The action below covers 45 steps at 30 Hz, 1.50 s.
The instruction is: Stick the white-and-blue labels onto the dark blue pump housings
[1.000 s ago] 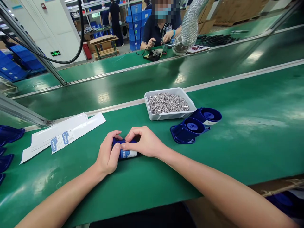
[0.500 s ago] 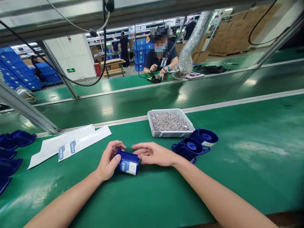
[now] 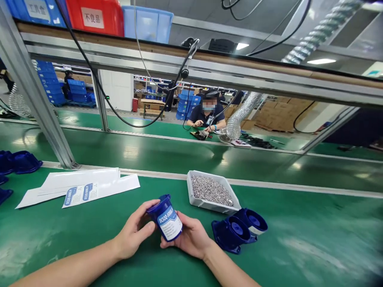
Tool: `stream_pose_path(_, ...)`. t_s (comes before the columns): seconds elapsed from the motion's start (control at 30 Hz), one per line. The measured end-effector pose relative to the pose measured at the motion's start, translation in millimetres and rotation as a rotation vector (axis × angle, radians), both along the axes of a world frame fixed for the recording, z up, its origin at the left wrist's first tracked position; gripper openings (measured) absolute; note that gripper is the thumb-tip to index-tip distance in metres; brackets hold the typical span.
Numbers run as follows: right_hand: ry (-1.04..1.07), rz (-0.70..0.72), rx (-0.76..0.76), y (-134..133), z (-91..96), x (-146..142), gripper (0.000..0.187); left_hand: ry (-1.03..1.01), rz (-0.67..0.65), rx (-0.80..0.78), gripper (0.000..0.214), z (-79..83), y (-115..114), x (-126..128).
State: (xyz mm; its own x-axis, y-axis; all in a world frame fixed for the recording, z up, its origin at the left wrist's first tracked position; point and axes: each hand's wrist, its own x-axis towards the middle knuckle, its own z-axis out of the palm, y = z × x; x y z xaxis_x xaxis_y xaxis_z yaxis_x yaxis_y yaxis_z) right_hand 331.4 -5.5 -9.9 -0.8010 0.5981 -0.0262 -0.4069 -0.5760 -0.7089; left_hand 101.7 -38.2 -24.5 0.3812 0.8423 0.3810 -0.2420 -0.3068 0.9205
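Over the green bench I hold a dark blue plastic housing (image 3: 158,213), tilted, with a white-and-blue printed label (image 3: 170,224) on its side facing me. My left hand (image 3: 136,229) grips the flanged upper left end; its thumb lies along the near side. My right hand (image 3: 193,237) clasps the lower right end from the side and below, and some of its fingers are hidden behind the part. Two similar blue housings (image 3: 236,228) lie to the right of my right hand. Label sheets (image 3: 110,187) with two labels in view lie beyond my left hand.
A white tray (image 3: 203,207) full of small metal pins or screws stands behind the hands. More blue parts (image 3: 25,162) sit at the far left. A metal post (image 3: 44,91) and a hanging black cable (image 3: 134,124) are ahead. Across the bench works another person (image 3: 206,113).
My right hand has come from just off the housing to grip its lower end. The housing has turned so its label faces me more fully. The view has tipped upward.
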Motion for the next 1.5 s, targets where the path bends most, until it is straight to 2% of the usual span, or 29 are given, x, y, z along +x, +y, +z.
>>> stream_pose_path(0.13, 0.005, 0.025, 0.031, -6, -1.3, -5, 0.047, -0.029, 0.022, 0.043, 0.042, 0.7, -3, 1)
stream_pose_path(0.3, -0.037, 0.016, 0.077, -10, 2.1, -6, 0.053, -0.038, 0.124, 0.151, 0.037, -1.1, 1, -2)
stream_pose_path(0.47, -0.16, -0.099, 0.093, -17, 8.3, -12, 0.048, -0.053, 0.179, 0.068, 0.029, -3.1, 8, -5)
stream_pose_path(0.6, -0.284, -0.237, 0.138, -22, 8.7, -19, 0.062, -0.058, 0.166, -0.016, 0.031, -2.5, 10, -5)
stream_pose_path(0.73, -0.406, -0.35, 0.248, -25, 3.2, -27, 0.073, -0.029, 0.225, -0.086, 0.035, -1.3, 11, -1)
stream_pose_path(0.93, -0.472, -0.398, 0.409, -32, 3.3, -34, 0.081, 0.006, 0.278, -0.114, 0.035, 2.1, 11, 2)
stream_pose_path(1.07, -0.475, -0.421, 0.418, -34, 1.7, -35, 0.091, 0.051, 0.281, -0.11, 0.033, 4.9, 10, 2)
stream_pose_path(1.27, -0.444, -0.427, 0.412, -32, -2.5, -32, 0.093, 0.109, 0.223, -0.121, 0.031, 11.7, 8, 3)
stream_pose_path(1.5, -0.458, -0.398, 0.407, -27, -7.3, -29, 0.096, 0.123, 0.166, -0.16, 0.053, 14.0, 4, 0)
